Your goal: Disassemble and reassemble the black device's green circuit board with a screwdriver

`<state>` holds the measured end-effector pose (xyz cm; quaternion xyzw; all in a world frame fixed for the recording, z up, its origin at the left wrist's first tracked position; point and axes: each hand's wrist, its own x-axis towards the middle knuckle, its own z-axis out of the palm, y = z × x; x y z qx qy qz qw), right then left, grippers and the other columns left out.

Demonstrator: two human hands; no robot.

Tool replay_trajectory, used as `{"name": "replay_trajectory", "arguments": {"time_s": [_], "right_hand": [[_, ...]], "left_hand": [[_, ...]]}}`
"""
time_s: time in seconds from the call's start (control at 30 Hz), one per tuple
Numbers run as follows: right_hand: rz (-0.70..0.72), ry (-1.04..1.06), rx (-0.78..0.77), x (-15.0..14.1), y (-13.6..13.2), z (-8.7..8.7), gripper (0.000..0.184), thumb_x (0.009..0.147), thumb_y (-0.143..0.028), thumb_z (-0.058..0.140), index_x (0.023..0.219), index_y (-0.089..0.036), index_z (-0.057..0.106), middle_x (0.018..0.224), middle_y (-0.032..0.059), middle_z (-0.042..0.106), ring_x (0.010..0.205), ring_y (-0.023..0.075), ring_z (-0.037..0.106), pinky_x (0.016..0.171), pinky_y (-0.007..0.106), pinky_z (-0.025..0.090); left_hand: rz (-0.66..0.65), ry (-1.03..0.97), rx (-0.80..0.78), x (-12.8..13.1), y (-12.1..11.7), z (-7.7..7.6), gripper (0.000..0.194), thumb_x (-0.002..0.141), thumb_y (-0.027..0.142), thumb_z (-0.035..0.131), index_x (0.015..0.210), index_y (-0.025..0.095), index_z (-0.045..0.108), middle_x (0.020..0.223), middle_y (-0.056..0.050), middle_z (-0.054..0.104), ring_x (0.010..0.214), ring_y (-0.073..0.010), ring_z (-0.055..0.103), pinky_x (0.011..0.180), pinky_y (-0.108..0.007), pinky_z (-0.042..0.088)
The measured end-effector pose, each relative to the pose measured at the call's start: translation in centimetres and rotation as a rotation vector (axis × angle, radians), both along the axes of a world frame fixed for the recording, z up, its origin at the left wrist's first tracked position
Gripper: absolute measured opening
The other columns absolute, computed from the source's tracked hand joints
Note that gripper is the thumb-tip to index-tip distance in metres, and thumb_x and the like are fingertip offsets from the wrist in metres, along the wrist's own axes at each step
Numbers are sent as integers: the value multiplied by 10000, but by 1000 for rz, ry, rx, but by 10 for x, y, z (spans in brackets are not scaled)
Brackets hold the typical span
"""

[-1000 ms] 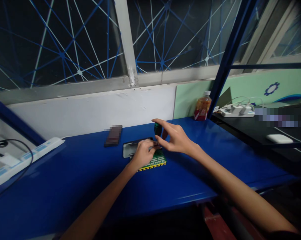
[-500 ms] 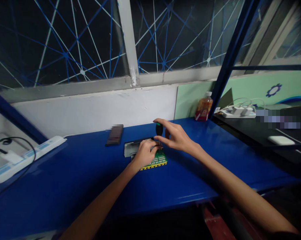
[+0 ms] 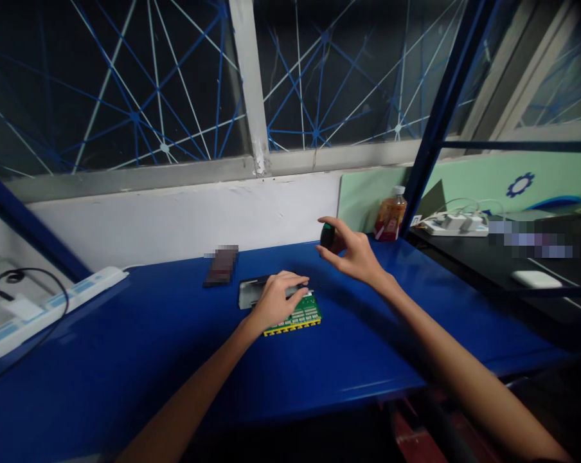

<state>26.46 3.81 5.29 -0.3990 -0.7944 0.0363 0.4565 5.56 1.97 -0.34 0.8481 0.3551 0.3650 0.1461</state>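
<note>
My right hand [image 3: 352, 254] is raised above the table, closed round the dark, green-banded handle of a screwdriver [image 3: 326, 236]. The shaft is hard to make out against the background. My left hand [image 3: 278, 301] lies across a green circuit board [image 3: 310, 310] with a yellow edge strip. Its fingers are stretched out and the thumb is apart from them. Behind and left of the board is a grey metal housing [image 3: 248, 294], partly hidden by that hand. Whether the board and the housing are joined I cannot tell.
All this rests on a blue table [image 3: 175, 347]. A dark flat object [image 3: 220, 267], partly blurred out, lies behind left. Power strips [image 3: 54, 312] stand at the left, and another beyond the blue frame post. A drink bottle [image 3: 391, 215] is at the back right.
My right hand has lifted the screwdriver up and to the right, off the board. My left fingers, pinched near the shaft before, have spread out over the board.
</note>
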Motion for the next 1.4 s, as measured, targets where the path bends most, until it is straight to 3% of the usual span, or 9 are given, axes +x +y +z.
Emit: {"name": "replay_trajectory", "arguments": {"time_s": [0.23, 0.63, 0.9, 1.1, 1.4], "right_hand": [[8, -139, 6, 0, 8, -12, 491, 807, -275, 513, 1282, -177, 434, 611, -12, 558, 525, 140, 527, 551, 264, 389], [22, -198, 5, -2, 9, -15, 488, 827, -271, 498, 1297, -171, 415, 683, 18, 592, 533, 138, 513, 557, 272, 392], [0, -93, 1, 1, 4, -5, 498, 814, -311, 525, 1285, -176, 437, 599, -19, 566, 538, 146, 555, 564, 272, 436], [20, 79, -60, -2, -8, 5, 513, 803, -371, 563, 1272, -210, 430, 692, -5, 604, 581, 156, 599, 595, 289, 490], [112, 233, -144, -14, -15, 5, 533, 787, -380, 601, 1267, -226, 426, 710, -5, 609, 564, 166, 637, 569, 302, 532]], "left_hand": [[-8, 39, 32, -1, 2, -4, 199, 854, 232, 584, 1013, 200, 698, 988, -60, 714, 957, -216, 620, 870, -384, 493], [-9, 97, 64, -1, 0, -3, 196, 864, 265, 575, 1004, 212, 700, 986, -51, 717, 957, -220, 617, 876, -384, 472], [44, 109, 48, -1, 0, -3, 191, 863, 254, 575, 1009, 226, 695, 1002, -42, 713, 982, -226, 613, 866, -398, 464], [62, 69, 41, -1, 2, -5, 195, 823, 296, 637, 980, 203, 708, 961, -59, 720, 927, -221, 630, 845, -370, 488], [57, 44, 58, 0, 2, -4, 136, 809, 300, 655, 848, 202, 741, 827, -51, 732, 802, -212, 646, 748, -343, 508]]}}
